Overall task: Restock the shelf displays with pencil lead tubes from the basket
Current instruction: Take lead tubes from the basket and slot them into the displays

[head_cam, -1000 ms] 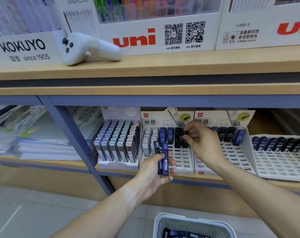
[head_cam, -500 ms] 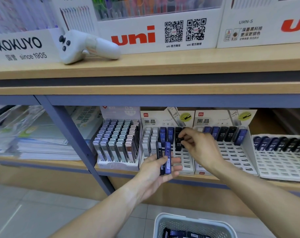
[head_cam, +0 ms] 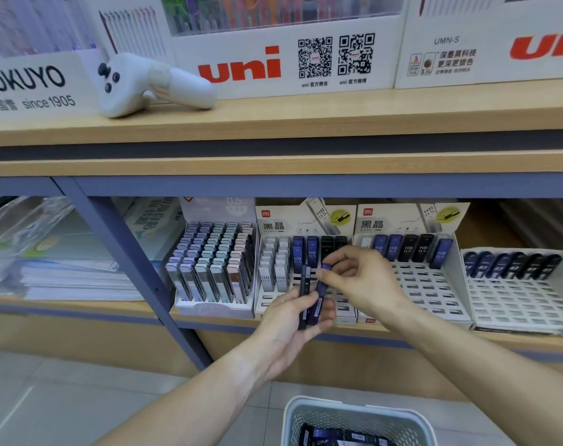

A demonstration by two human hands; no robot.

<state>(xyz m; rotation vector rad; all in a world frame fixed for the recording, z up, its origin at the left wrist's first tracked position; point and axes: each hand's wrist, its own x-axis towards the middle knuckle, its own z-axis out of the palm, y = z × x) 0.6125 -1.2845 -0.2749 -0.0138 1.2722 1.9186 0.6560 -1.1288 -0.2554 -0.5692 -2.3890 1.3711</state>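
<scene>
Standing on the upper wooden shelf [head_cam: 338, 114] are white pen display boxes printed with red "uni" lettering [head_cam: 241, 64], a "KOKUYO since 1905" sign [head_cam: 25, 85], and a white handheld controller [head_cam: 145, 83] lying on its side just in front of them. A blue metal upright [head_cam: 132, 268] slants down through the lower shelf [head_cam: 80, 305]; to its left lie blurred stacks of clear plastic folders and paper [head_cam: 48, 262].

Right of the upright, four display trays stand side by side. The first tray [head_cam: 214, 268] is packed with slim grey and pastel lead cases. The second tray [head_cam: 273, 252] holds white tubes at left, then blue and black tubes marked "HB 0.5", with bare slots in front. The third tray [head_cam: 418, 284] and the fourth tray [head_cam: 518, 284] each carry one back row of blue and black tubes over rows of bare slots.

Both hands hang in front of the second tray, hiding part of it. The left hand [head_cam: 289, 320], palm up, grasps a few dark blue lead tubes [head_cam: 305, 294] standing upright in its grip. The right hand [head_cam: 360, 278] pinches the top of one purple-blue tube [head_cam: 322, 284] among them.

At the bottom edge, a white mesh basket [head_cam: 354, 413] sits on the tiled floor [head_cam: 64, 397], with more dark tubes [head_cam: 338, 436] lying inside.
</scene>
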